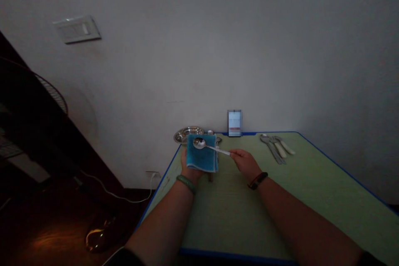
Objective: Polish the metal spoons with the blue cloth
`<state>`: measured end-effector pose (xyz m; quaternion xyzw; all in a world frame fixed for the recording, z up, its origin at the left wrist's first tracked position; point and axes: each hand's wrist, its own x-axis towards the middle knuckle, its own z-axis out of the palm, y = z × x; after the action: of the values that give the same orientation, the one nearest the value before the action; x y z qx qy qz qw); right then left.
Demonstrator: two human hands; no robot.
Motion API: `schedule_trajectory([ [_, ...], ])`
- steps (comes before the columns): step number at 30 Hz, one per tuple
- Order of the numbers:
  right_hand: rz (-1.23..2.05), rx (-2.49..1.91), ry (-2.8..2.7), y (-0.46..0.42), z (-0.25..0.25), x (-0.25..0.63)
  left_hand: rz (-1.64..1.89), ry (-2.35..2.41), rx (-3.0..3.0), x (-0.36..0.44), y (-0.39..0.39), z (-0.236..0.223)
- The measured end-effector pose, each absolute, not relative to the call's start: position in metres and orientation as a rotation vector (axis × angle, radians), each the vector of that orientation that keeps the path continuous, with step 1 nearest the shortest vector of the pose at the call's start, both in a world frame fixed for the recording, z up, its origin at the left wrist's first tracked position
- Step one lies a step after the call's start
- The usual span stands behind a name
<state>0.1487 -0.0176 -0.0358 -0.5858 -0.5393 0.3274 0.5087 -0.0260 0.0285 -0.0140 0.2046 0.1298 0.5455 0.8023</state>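
Worktop [237, 224], green: free passage between right hand [246, 164] and cutlery group [276, 148] at far right. Obstacles: spoon [201, 144] spanning both hands; left hand [190, 170] under blue cloth [202, 153]; steel dish [187, 135] and upright blurred card [235, 123] at back edge; wall [199, 50] beyond.

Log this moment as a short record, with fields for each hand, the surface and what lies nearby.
Left hand: under a blue cloth draped over it
Right hand: holds a spoon by its handle, bowl above the cloth
Wrists: green bangle on left, dark bracelet on right
Surface: green table with blue edging
Nearby: metal dish behind the cloth; cutlery group at the far right; pixelated upright item at the back edge
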Motion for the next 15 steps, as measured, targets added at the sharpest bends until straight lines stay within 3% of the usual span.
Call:
schedule_trajectory([
  [15, 0.843, -1.432, -1.295, -0.0190, -0.0317, 0.1514, 1.162, 0.235, 0.412, -0.0312, 0.0340, -0.0191],
])
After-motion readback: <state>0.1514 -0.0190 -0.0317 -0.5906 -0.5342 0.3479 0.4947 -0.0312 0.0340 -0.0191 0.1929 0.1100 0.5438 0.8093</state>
